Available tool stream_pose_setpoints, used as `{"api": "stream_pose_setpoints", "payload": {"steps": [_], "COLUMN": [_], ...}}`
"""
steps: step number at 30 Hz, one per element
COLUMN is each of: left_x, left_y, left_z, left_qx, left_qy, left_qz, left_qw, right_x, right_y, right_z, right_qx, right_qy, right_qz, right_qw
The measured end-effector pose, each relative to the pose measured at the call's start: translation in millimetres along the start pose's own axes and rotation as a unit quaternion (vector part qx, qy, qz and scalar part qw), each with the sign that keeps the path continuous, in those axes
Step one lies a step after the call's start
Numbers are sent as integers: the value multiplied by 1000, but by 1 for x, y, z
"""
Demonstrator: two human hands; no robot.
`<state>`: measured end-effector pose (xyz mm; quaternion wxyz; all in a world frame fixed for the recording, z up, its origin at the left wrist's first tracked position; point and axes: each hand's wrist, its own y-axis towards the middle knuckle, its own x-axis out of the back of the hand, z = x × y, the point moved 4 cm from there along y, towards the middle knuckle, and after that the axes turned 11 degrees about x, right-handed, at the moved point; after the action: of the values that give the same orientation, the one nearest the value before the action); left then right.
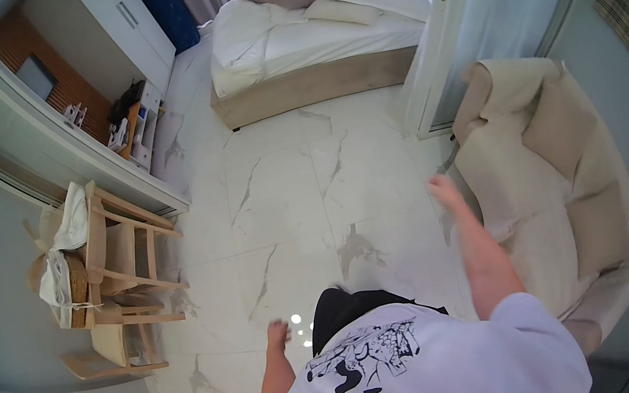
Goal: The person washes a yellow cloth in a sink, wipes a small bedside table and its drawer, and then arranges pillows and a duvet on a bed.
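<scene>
My left hand (278,333) hangs low at my side over the marble-look tile floor (279,202), blurred, with its fingers curled. No object shows in it, but how far the fingers close is unclear. Farther forward, my right hand (443,188) is raised in front of me, its fingers folded in and no object visible. It is nearest to the beige sofa (520,165) on the right, apart from it in the picture. Ahead stands a bed (316,83) with white bedding and a beige upholstered base.
On the left are a wooden dining table (92,254) with a wicker basket (78,280) and cloths, and wooden chairs (110,349). Sliding-door frames (428,100) flank the bedroom opening. Beyond are a white wardrobe (128,29) and a cluttered low cabinet (143,130).
</scene>
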<state>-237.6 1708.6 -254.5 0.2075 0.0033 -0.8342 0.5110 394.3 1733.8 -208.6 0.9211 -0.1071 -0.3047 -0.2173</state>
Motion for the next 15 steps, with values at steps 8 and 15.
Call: {"api": "stream_pose_setpoints", "payload": {"steps": [8, 15], "left_x": [11, 59], "left_y": [70, 191], "left_z": [23, -202], "left_qx": [158, 64], "left_qy": [145, 205], "left_qz": [53, 28], "left_qw": [975, 976], "right_x": [-215, -182], "right_y": [143, 226], "right_z": [267, 93], "right_qx": [311, -12], "right_qy": [-5, -75], "right_qz": [349, 216], "right_qw": [884, 973]}}
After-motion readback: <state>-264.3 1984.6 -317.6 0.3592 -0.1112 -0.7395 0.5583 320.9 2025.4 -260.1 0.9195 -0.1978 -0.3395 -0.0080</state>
